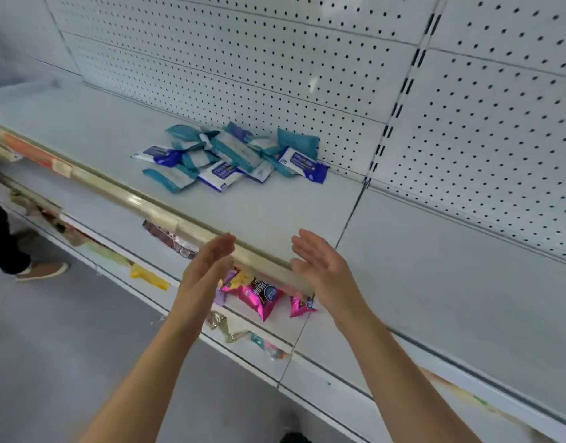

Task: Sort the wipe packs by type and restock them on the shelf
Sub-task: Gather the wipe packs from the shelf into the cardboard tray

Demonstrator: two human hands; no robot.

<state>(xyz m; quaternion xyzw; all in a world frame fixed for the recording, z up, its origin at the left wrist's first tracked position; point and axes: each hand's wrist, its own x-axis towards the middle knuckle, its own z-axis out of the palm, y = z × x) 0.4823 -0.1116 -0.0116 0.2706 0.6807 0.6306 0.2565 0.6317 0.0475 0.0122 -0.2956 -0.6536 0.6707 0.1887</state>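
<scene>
Lying mixed in a heap on the shelf (275, 212), the wipe packs (230, 155) are well beyond both hands' straight, empty fingers (221, 247).

A white shelf (291, 212) fills mid-frame; a jumbled heap of teal and blue wipe packs (230, 155) lies at its back, by the pegboard (243, 59).

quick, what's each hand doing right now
Left hand: open, holding nothing.
Right hand: open, holding nothing.
</scene>
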